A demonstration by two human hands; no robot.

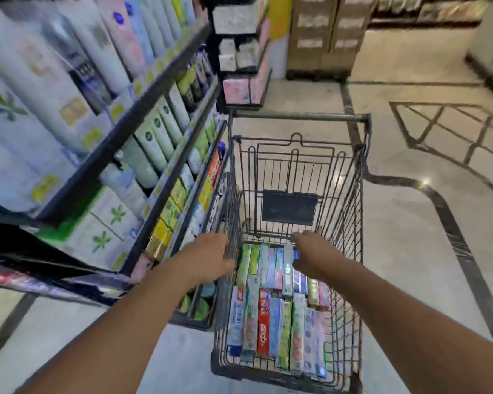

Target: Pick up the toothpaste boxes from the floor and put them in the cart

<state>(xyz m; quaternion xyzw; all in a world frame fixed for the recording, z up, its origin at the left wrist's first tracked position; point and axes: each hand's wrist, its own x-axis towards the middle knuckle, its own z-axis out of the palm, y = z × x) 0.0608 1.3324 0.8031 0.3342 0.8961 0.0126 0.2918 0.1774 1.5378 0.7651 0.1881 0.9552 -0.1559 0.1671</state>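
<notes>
Two bare hands are out over the cart, and the whole shot is pretty motion-blurred. Going left to right: off to the left of the left hand is a shelf packed with bottles, tubes and small boxes, too smeared to read. The left hand sits at the cart's left wire wall, fingers bent against the wires, but I can't tell if that grip is actually closed on the wall or just touching it.

Between the two hands and below them, the boxes lie flat on the cart's floor, side by side in about two rows, touching each other. Green, blue, pink and one red one stand out.

Right hand hovers just above the far row of boxes with fingers loosely spread; that grip is wide and holds nothing. Beyond its fingertips is the cart's far wall with a dark plate on it.

Right of that hand there's just the cart's right wall and then tiled floor with dark inlay lines.
</notes>
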